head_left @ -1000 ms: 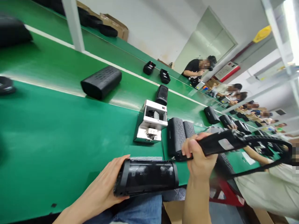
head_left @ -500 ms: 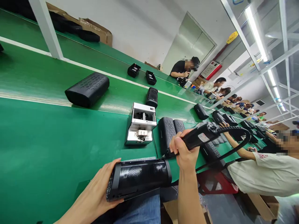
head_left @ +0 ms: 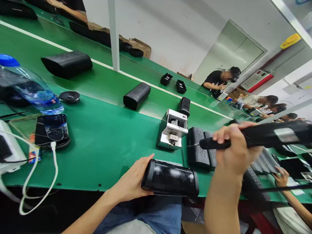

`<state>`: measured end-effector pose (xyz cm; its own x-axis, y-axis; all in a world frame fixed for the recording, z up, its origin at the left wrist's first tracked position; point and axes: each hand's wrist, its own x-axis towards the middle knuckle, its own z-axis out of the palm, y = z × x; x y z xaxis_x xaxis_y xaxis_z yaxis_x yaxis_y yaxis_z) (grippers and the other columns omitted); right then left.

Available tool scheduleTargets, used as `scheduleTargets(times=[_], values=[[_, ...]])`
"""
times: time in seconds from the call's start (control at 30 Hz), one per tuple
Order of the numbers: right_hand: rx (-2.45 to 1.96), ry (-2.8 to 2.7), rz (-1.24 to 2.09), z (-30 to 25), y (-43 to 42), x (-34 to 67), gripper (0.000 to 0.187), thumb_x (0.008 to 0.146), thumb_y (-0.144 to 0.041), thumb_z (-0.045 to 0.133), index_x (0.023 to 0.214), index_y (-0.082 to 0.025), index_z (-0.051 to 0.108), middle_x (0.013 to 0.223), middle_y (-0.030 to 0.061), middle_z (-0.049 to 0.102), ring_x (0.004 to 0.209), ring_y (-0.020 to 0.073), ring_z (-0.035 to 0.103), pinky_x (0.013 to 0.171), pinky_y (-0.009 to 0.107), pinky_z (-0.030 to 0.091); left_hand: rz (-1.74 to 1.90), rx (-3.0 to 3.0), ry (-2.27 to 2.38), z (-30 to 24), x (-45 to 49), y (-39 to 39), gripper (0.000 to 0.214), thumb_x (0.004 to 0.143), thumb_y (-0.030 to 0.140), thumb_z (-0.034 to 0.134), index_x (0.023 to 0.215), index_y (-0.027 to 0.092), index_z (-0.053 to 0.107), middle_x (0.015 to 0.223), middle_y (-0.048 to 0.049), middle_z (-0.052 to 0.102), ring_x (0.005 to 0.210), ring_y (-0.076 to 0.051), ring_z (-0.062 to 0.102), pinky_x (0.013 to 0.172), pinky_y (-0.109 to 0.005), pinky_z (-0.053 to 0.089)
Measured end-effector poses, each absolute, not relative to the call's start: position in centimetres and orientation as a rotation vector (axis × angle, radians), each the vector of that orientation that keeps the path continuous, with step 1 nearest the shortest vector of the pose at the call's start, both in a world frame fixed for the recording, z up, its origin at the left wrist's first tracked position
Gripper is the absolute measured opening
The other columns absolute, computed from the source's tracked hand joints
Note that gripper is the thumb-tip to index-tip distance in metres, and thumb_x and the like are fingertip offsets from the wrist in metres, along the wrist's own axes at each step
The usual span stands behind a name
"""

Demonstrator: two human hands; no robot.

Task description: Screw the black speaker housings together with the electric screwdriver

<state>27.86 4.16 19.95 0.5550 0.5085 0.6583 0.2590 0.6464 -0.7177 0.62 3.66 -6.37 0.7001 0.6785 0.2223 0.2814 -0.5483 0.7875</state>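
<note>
My left hand (head_left: 131, 182) grips the left end of a black speaker housing (head_left: 172, 178) lying at the table's front edge, its perforated glossy side up. In my right hand (head_left: 234, 146) is a black electric screwdriver (head_left: 265, 134), held nearly level in the air. Its thin bit points left, in front of two black textured speaker cases (head_left: 197, 146) and apart from the housing. A small white-and-grey screw feeder (head_left: 172, 131) stands behind the housing, left of the bit. Whether a screw sits on the bit is too small to tell.
To the left are a water bottle (head_left: 36, 87), a phone (head_left: 52, 128) with a white cable (head_left: 55, 162), and a round black part (head_left: 69, 97). More speaker cases (head_left: 137, 95) stand along the green bench. A co-worker's hand (head_left: 281, 177) is at the right; a white post (head_left: 113, 35) rises behind.
The view has swung left, bringing the bottle and phone in. My right hand has raised the screwdriver and turned its bit leftward, towards the feeder. My left hand still grips the housing.
</note>
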Motion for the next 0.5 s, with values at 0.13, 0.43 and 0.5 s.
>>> scheduleTargets(times=[0.13,0.43,0.5], values=[[-0.931,-1.002,0.189,18.1,7.6,26.4,0.026,0.082,-0.025,0.086,0.091,-0.026,0.062,0.056,-0.0113,0.056,0.044,0.0133,0.052,0.051,0.028,0.052,0.670,2.138,0.725,-6.0,0.6,3.7,0.162,0.076,0.024,0.115,0.188,0.042,0.000,0.170,-0.0181,0.058,0.157,-0.049,0.061,0.132,-0.071,0.054],[-1.036,-1.015,0.197,17.1,9.7,25.6,0.027,0.084,-0.031,0.085,0.097,-0.027,0.062,0.056,-0.0127,0.055,0.043,0.0144,0.053,0.047,0.029,0.050,0.666,2.096,0.723,-6.3,0.7,3.7,0.159,0.074,0.025,0.115,0.188,0.041,0.006,0.169,-0.0185,0.058,0.157,-0.049,0.060,0.131,-0.071,0.054],[-1.037,-1.018,0.198,17.2,9.9,25.4,0.025,0.083,-0.030,0.084,0.096,-0.026,0.062,0.056,-0.0126,0.054,0.043,0.0143,0.052,0.047,0.029,0.049,0.665,2.093,0.712,-6.3,0.7,3.8,0.159,0.074,0.024,0.115,0.189,0.041,0.006,0.169,-0.0186,0.057,0.157,-0.049,0.060,0.131,-0.071,0.053]])
